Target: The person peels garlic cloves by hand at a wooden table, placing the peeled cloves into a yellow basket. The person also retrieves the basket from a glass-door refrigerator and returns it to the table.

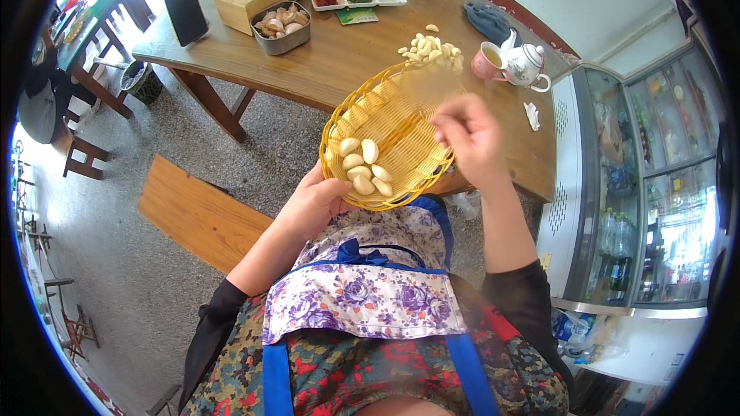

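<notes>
My left hand grips the near left rim of a yellow woven basket, which is tilted towards me above the table's front edge. Several peeled garlic cloves lie gathered at the basket's near left side. Over the right part of the basket is my right hand, slightly blurred, its fingers curled in; whether anything is between them cannot be made out. Just past the basket's far rim, a heap of peeled garlic cloves rests on the wooden table, partly hidden by the rim and a blurred patch.
A metal tin of unpeeled garlic, a wooden tissue box and a propped dark tablet stand at the left. Towards the right are a pink cup, a teapot and a glass-door fridge. A bench sits at left.
</notes>
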`<state>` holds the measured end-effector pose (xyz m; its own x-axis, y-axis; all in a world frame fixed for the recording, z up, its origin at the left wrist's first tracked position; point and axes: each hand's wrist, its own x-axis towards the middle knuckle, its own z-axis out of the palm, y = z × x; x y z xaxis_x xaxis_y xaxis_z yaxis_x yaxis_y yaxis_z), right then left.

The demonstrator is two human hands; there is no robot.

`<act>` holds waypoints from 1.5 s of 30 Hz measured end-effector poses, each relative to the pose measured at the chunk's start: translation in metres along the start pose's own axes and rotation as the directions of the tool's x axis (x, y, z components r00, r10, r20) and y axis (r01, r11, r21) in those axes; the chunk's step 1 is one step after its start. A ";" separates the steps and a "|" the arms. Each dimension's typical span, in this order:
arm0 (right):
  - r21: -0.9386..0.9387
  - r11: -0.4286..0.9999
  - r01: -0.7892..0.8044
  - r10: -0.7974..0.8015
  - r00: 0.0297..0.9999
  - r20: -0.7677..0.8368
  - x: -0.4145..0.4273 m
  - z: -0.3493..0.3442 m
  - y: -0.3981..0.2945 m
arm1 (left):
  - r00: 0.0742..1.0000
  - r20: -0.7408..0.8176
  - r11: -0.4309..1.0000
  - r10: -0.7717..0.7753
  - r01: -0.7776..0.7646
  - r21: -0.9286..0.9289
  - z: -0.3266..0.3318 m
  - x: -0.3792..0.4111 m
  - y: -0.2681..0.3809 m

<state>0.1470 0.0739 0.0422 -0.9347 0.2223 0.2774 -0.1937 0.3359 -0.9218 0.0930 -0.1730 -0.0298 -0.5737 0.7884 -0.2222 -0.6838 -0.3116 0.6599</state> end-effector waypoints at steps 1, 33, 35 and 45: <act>0.044 0.998 0.033 -0.030 0.996 -0.080 -0.009 -0.009 0.000 | 1.000 -0.002 1.000 0.004 -0.004 -0.011 0.002 0.000 0.001; -0.731 0.515 -0.447 0.010 0.856 -0.517 -0.190 -0.250 0.358 | 0.924 -0.241 0.955 0.296 -0.281 0.094 -0.008 0.018 0.002; -0.673 0.488 -0.555 0.168 0.817 -0.552 -0.198 -0.262 0.366 | 0.936 -0.214 0.960 0.280 -0.270 0.073 -0.010 0.032 0.007; -0.425 0.602 -0.676 0.656 0.722 -0.218 -0.213 -0.157 0.271 | 0.946 -0.168 0.960 0.278 -0.280 0.010 -0.021 0.053 0.028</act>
<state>0.3403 0.2614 -0.2236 -0.7374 0.5804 -0.3456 0.6415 0.4412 -0.6276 0.0340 -0.1515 -0.0378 -0.8082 0.5702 -0.1474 -0.4913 -0.5148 0.7026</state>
